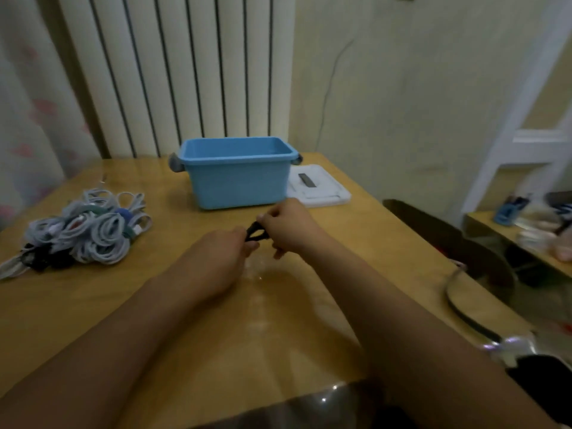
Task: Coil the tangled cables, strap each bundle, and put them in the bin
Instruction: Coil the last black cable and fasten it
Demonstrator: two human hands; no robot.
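Small black cable loop (255, 233) hangs between both hands above the table (356, 230), long axis roughly left-right. Left hand (224, 252) pinches its left end, right hand (288, 226) pinches the right end, fingers curled on it. Blue bin (236, 173) sits just beyond, slightly nearer the right hand. Pile of pale cables (89, 230) lies well left.

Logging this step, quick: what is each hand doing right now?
Left hand: fingers pinch one end of the black cable.
Right hand: fingers pinch its other end.
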